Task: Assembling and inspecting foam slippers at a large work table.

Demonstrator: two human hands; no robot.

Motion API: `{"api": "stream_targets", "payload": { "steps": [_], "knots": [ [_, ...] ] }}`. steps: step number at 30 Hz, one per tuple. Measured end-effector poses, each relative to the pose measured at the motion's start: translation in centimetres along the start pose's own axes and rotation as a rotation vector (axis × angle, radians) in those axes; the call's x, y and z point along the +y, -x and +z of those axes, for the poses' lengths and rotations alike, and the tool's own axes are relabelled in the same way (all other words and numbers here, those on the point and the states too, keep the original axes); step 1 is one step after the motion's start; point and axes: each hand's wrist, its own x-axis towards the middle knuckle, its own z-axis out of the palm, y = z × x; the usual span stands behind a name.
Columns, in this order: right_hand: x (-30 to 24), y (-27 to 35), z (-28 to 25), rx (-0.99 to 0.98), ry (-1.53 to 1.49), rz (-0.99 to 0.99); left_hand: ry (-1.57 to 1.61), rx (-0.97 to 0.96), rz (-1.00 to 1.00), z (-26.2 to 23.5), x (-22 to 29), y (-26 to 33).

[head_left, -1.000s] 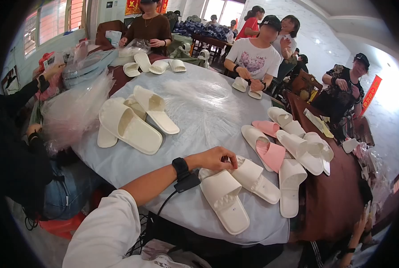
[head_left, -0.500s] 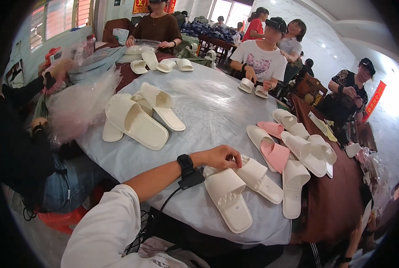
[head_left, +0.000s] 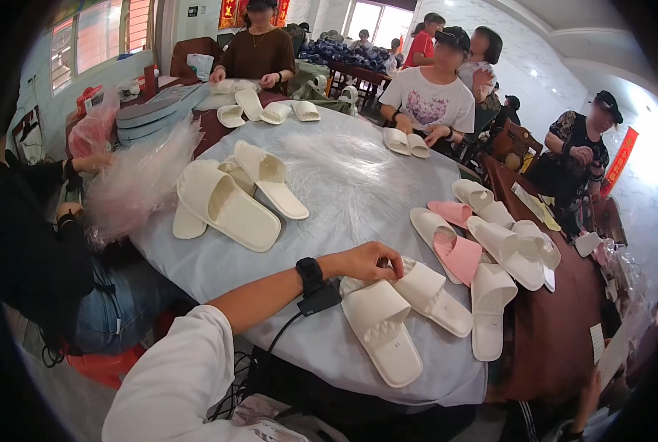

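Observation:
My left hand (head_left: pixel 366 261), a black band on its wrist, lies over the toe ends of a pair of white open-toe slippers. Its fingers are curled against the toe end of the farther slipper (head_left: pixel 432 302); the thumb is partly hidden. The nearer slipper (head_left: pixel 384 339) lies beside it, below the hand. Both have their heel ends turned towards me. Another white slipper (head_left: pixel 487 328) is just right of them, close to a pink slipper strap (head_left: pixel 458 258) lying over a white sole. My right hand does not show.
More white slippers (head_left: pixel 506 254) lie at the right. Another group (head_left: pixel 233 210) lies left on the grey cloth (head_left: pixel 307 243), near clear film (head_left: pixel 344 166). A co-worker at the left holds plastic bags (head_left: pixel 134 184). A hand at the lower right (head_left: pixel 587 401) seems another person's.
My left hand stays at the same slippers. Across the table, a co-worker's pair of slippers has shifted slightly left and farther back. The left co-worker's raised hand has come down to the plastic bags.

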Motion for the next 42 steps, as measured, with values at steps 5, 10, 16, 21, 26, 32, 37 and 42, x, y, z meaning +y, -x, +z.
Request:
{"api": "stream_targets", "payload": {
  "steps": [5, 10, 16, 21, 26, 32, 37, 42],
  "knots": [
    [2.8, -5.8, 3.0, 0.059, -0.022, -0.02, -0.033, -0.016, 0.015, 0.9, 0.5, -1.2],
    [3.4, -8.0, 4.7, 0.126, -0.01, -0.081, -0.035, -0.017, 0.057, 0.4, 1.4, -0.9],
    [2.2, -6.5, 3.2, 0.14, 0.004, -0.079, -0.038, 0.01, 0.053, 0.5, 0.5, -0.6],
    [1.4, -7.4, 1.7, 0.177, 0.019, -0.082, -0.059, -0.003, 0.017, 0.4, 1.2, -0.2],
    [-6.4, -10.9, -4.4, 0.157, 0.096, 0.001, -0.238, 0.133, 0.088, -2.6, 0.4, 1.6],
    [-24.2, -26.2, 24.8, 0.38, 0.018, 0.036, -0.686, -0.019, 0.031, 1.7, 9.7, -2.4],
    [-35.9, -31.4, 23.1, 0.223, 0.355, -0.324, -0.84, -0.029, -0.312, 3.6, 9.6, 2.0],
    [-51.6, -31.0, 29.2, 0.011, 0.38, -0.446, -0.894, 0.081, -0.339, 7.8, 9.5, -0.2]
  ]
}}
